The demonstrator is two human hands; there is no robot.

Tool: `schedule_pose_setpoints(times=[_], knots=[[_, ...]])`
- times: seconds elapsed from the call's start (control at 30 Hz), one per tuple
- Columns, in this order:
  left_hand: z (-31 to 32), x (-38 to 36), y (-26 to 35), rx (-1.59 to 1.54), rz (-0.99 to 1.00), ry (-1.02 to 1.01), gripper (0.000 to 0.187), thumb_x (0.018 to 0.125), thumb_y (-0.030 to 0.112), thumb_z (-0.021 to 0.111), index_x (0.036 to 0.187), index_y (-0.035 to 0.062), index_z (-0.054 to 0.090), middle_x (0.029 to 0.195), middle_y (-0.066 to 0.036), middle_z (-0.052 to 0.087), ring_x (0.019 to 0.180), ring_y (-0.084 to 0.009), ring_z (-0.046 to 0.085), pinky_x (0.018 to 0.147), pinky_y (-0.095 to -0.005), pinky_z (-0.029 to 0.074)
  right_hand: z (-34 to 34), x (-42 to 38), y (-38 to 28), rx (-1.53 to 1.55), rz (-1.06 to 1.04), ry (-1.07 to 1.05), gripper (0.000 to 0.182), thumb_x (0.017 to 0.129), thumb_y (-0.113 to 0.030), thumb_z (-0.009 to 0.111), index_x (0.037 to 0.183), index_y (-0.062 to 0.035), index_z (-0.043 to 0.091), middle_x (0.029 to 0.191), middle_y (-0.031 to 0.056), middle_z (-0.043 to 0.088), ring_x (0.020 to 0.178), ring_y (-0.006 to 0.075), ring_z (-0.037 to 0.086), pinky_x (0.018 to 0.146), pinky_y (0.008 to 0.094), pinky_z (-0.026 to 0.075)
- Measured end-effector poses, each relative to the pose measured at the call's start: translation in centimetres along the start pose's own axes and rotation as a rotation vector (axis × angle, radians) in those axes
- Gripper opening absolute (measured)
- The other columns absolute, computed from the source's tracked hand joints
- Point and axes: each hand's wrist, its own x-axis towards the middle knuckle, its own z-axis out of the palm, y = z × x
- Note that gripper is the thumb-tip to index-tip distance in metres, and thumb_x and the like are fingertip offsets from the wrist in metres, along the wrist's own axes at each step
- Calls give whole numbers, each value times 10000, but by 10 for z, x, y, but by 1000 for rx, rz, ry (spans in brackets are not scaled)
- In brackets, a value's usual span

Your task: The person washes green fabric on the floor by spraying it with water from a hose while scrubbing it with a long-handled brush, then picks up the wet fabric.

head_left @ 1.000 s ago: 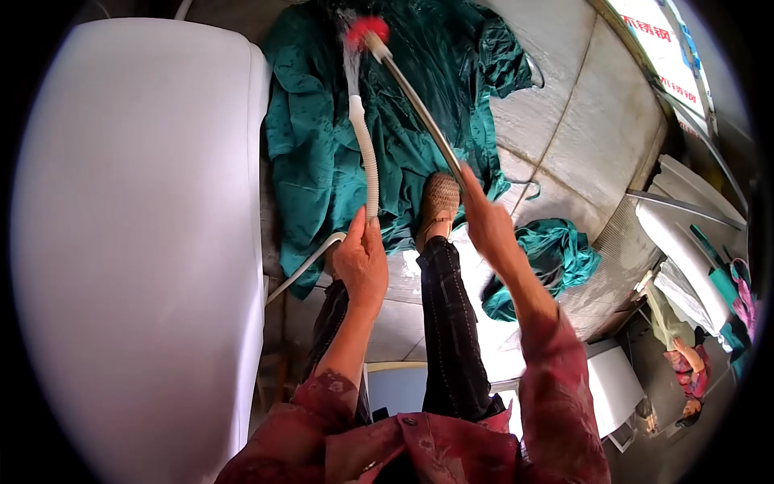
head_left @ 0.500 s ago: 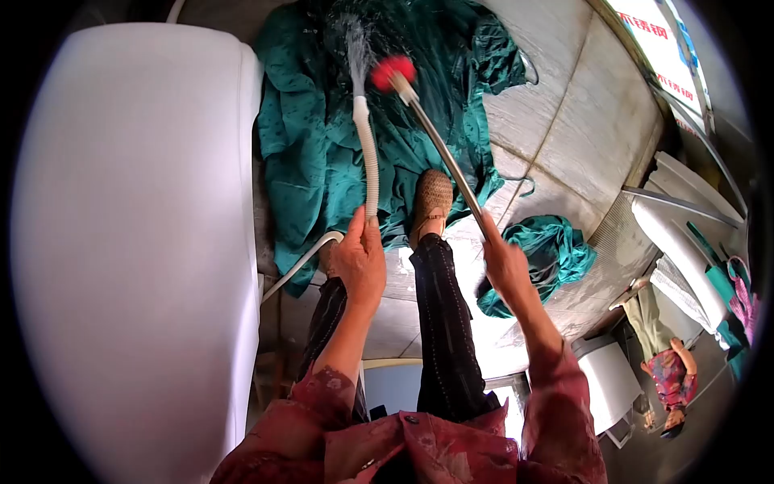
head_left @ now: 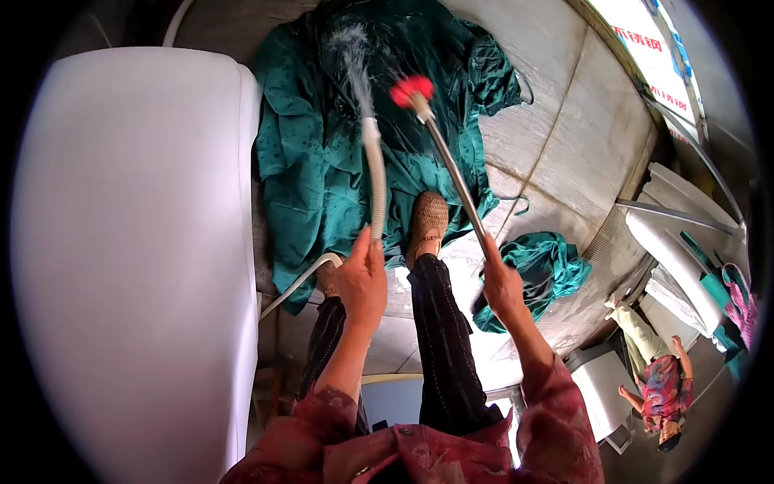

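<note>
Head view: left hand point(head_left: 360, 278) clamped on ribbed white hose point(head_left: 376, 173), right hand point(head_left: 500, 284) on metal-handled red brush point(head_left: 413, 89); handle ran toward 11 o'clock over wet green garment point(head_left: 322, 161).

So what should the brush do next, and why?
Probably pull the red brush back toward the foot across the big green cloth. The right hand grips its long handle, the left hand aims the hose, and water is landing on the cloth just beside the brush head, so that wet patch looks ready for scrubbing.
</note>
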Motion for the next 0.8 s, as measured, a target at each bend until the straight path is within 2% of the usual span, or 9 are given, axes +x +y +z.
schedule_pose_setpoints(times=[0.07, 0.23, 0.33, 0.4, 0.43, 0.47, 0.57, 0.67, 0.8], knots=[[-1, 1, 6, 22, -29, -54, 289, 870, 159, 548, 1119, 18, 589, 675, -164, 624, 590, -248, 613, 525, -355, 437, -9, 10, -11, -68, 122, -67, 529, 897, -126, 405, 1393, -234, 256, 669, 247, 582, 588, 411, 581, 513, 505, 425], [0, 3, 1, 88, 53, -11, 285, 867, 165, 554, 1105, 11, 593, 654, -163, 615, 581, -255, 606, 523, -355, 435, -36, 141, -86, -52, -79, 92, 456, 920, -175, 406, 1360, -184, 288, 656, 265, 560, 596, 431, 557, 523, 498, 403], [-4, 3, 5, 117, 30, -48, 279, 865, 158, 554, 1098, 10, 595, 654, -165, 614, 582, -257, 605, 522, -361, 431, -44, 92, -50, -47, -19, 37, 476, 910, -125, 413, 1367, -172, 287, 673, 271, 559, 595, 438, 549, 526, 484, 408], [0, 1, 1, 84, 8, -38, 274, 861, 159, 556, 1095, 25, 601, 652, -164, 616, 582, -270, 605, 525, -372, 432, -41, 36, -18, -65, 103, -39, 506, 906, -85, 408, 1387, -149, 265, 866, 275, 595, 691, 425, 591, 559, 439, 452], [4, 0, -2, 41, 33, -15, 280, 869, 172, 554, 1101, 23, 601, 614, -143, 580, 550, -213, 560, 515, -344, 413, -33, 15, 4, -47, 3, 40, 484, 909, -84, 398, 1380, -127, 292, 985, 268, 588, 785, 405, 609, 598, 416, 476], [5, -2, -4, 5, 54, 0, 286, 878, 185, 551, 1107, 21, 601, 576, -122, 545, 517, -156, 515, 505, -316, 395, -37, 12, -4, -6, 116, 7, 464, 917, -107, 393, 1373, -110, 306, 1021, 268, 582, 856, 415, 598, 653, 419, 486], [3, 3, 2, 73, 42, -32, 282, 867, 188, 555, 1095, 30, 605, 594, -143, 574, 550, -232, 568, 519, -348, 418, -22, 93, -21, 90, -68, 182, 471, 917, -147, 404, 1372, -137, 282, 781, 314, 565, 698, 490, 549, 587, 528, 406], [1, 1, 4, 82, 31, -48, 281, 855, 173, 553, 1086, 19, 601, 614, -174, 595, 580, -306, 603, 533, -383, 436, -39, 177, -65, 245, -145, 222, 460, 912, -142, 389, 1361, -125, 289, 786, 317, 557, 710, 481, 544, 592, 499, 413], [6, 3, -1, 134, 169, 29, 289, 859, 177, 549, 1091, 11, 594, 600, -173, 587, 578, -318, 594, 538, -385, 429, -44, 125, -43, 101, -143, 234, 471, 916, -115, 365, 1377, -128, 270, 872, 297, 575, 697, 453, 570, 575, 476, 430]])
